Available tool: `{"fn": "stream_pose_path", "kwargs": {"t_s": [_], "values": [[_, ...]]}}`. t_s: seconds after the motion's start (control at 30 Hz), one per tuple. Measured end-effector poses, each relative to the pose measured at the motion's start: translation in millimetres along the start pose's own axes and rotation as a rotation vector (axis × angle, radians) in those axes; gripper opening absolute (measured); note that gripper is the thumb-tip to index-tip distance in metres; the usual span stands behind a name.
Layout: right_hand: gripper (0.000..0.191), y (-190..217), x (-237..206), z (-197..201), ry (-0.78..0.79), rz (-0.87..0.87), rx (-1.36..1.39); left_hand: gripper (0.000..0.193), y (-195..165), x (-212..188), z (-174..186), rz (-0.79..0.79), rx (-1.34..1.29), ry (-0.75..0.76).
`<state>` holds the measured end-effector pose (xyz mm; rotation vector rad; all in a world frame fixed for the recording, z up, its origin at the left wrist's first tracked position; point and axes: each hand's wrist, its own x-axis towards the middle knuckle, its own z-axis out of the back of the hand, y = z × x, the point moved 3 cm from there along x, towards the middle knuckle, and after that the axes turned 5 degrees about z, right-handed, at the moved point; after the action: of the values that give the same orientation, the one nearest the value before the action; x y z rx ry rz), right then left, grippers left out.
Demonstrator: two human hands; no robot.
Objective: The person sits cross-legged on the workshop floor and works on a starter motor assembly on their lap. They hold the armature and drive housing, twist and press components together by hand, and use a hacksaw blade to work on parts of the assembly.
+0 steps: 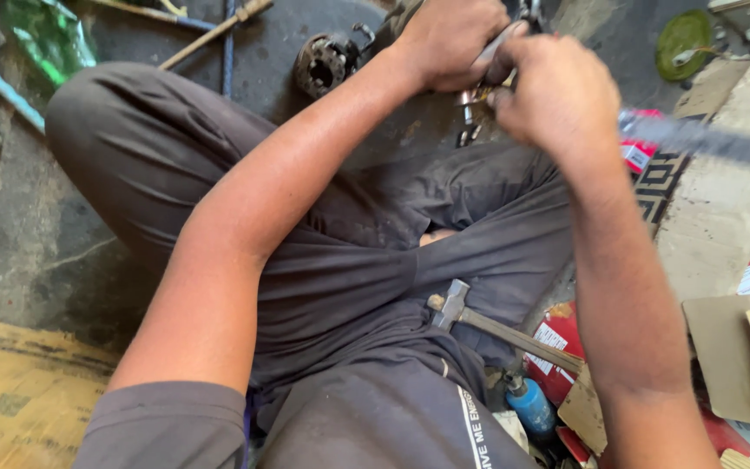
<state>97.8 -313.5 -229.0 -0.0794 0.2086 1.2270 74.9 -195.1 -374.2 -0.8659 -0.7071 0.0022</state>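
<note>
Both hands work close together at the top of the view, over the person's crossed legs. Left hand (446, 39) is clenched around a slim metal tool (498, 43) whose shaft runs diagonally between the two hands; its upper end is cut off by the frame edge. Right hand (557, 91) is also curled tight, fingers closed on a small metal part (472, 108) that hangs just below the knuckles, touching the tool; what kind of part it is, cannot tell, it's mostly hidden by the fingers. The part sits in the air above the dark concrete floor (10, 226), not resting on anything.

Just left of the left hand, a round rusty hub-like part (323, 62) lies on the floor. A hammer (479, 321) with a wooden handle lies across the person's dark grey trousers (340, 260), head toward the left hand's side. Near the right hip, a small blue can (531, 404). Cardboard pieces (726, 204) and red boxes (557, 339) on the right. Green plastic wrap (45, 35) top left, a green round lid (683, 36) top right.
</note>
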Motion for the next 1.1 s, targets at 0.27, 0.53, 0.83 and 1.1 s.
{"fn": "stream_pose_path", "kwargs": {"t_s": [0.27,0.53,0.83,1.1], "values": [[0.016,8.8,-43.3,-47.1,-0.325,-0.130,-0.059,0.038,-7.7,3.8,13.7,-0.174,0.089,-0.111],[0.016,20.0,-26.1,-20.2,-0.291,-0.198,0.097,0.036,-12.7,13.7,23.4,-0.066,0.086,0.010],[0.019,4.6,15.8,-12.4,0.001,-0.105,-0.007,0.032,-17.7,24.5,27.9,-0.058,0.113,0.048],[0.018,-6.2,40.4,-27.4,0.092,-0.040,0.006,0.016,-28.1,32.0,40.2,-0.090,0.090,0.140]]}}
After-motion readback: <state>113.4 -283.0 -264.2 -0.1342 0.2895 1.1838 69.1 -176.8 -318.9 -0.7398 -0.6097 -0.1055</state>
